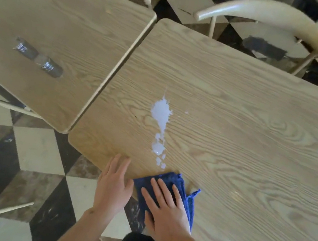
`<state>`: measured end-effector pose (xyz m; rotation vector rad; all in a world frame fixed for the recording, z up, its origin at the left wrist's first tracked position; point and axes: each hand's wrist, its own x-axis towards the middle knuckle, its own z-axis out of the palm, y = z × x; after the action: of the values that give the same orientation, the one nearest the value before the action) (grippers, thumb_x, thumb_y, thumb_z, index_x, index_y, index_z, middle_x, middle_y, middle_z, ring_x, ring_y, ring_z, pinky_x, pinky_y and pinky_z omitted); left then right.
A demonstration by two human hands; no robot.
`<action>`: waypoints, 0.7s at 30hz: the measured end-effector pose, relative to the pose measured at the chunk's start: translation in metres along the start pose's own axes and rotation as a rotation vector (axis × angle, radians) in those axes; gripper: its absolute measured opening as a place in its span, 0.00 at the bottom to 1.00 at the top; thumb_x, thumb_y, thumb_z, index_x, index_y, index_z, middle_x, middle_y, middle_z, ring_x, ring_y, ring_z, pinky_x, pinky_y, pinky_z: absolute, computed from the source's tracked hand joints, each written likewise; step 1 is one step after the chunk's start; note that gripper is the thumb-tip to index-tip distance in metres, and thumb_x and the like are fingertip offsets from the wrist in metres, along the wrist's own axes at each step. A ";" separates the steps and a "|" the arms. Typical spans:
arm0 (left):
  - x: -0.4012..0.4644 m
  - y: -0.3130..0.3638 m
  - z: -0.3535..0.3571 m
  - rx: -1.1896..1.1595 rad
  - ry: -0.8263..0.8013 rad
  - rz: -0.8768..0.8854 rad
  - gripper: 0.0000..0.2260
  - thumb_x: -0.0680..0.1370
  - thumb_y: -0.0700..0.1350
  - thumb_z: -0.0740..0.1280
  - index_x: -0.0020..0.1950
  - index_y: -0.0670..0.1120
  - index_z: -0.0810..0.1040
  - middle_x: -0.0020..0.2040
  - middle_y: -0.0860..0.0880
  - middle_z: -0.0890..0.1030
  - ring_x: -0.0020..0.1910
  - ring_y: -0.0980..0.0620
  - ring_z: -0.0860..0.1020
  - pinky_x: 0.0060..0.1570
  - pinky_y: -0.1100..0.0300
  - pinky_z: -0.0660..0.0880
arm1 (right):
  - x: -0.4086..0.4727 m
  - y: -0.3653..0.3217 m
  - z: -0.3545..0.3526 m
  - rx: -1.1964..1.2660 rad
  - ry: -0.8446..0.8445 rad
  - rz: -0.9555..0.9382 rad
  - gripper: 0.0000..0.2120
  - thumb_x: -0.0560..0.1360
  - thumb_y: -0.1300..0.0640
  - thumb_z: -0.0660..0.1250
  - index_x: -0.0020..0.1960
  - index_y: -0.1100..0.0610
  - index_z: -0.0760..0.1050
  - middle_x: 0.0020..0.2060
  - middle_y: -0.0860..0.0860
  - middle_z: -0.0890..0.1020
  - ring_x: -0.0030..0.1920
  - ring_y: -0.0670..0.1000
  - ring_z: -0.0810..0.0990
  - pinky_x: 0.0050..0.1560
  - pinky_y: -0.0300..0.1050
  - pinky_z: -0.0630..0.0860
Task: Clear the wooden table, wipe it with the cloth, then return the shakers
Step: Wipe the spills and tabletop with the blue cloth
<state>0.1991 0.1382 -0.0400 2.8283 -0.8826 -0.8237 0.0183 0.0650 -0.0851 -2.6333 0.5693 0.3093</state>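
A folded blue cloth [180, 184] lies at the near edge of the wooden table [246, 135]. My right hand [164, 207] presses flat on the cloth with fingers spread. My left hand [114, 184] rests flat on the table's edge just left of the cloth, holding nothing. A white liquid spill [161, 114] runs in a streak with droplets from mid-table toward the cloth. Two shakers [38, 57] stand side by side on the neighbouring table [66, 16] at the left.
The two tables meet with a narrow gap [116, 71] between them. Pale curved-back chairs [276, 16] stand beyond the far edge. Below and left is a black, white and brown checkered floor [28, 151], with chair legs at the lower left.
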 end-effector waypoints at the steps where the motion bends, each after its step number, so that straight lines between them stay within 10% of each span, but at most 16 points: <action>1: 0.002 -0.001 -0.001 -0.012 -0.005 -0.003 0.27 0.80 0.49 0.62 0.79 0.57 0.58 0.82 0.53 0.51 0.81 0.51 0.50 0.77 0.48 0.60 | 0.000 -0.001 -0.001 0.000 0.002 0.004 0.29 0.78 0.43 0.58 0.77 0.47 0.63 0.79 0.52 0.61 0.79 0.53 0.60 0.74 0.59 0.53; 13: 0.103 -0.031 -0.020 0.216 0.123 0.320 0.30 0.77 0.51 0.57 0.80 0.54 0.59 0.82 0.47 0.52 0.82 0.43 0.46 0.78 0.37 0.49 | 0.004 -0.005 0.005 -0.059 0.053 0.142 0.28 0.79 0.41 0.59 0.78 0.42 0.61 0.79 0.46 0.60 0.79 0.48 0.57 0.77 0.55 0.52; 21: 0.135 -0.042 -0.024 0.325 0.099 0.418 0.32 0.76 0.55 0.55 0.81 0.53 0.56 0.83 0.46 0.50 0.82 0.42 0.45 0.78 0.38 0.44 | 0.060 -0.039 0.001 0.046 0.276 0.599 0.28 0.74 0.47 0.63 0.74 0.46 0.70 0.77 0.49 0.65 0.77 0.51 0.64 0.76 0.58 0.60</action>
<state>0.3262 0.0974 -0.0918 2.7368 -1.6429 -0.5182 0.0888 0.0777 -0.0900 -2.4175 1.4395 0.1002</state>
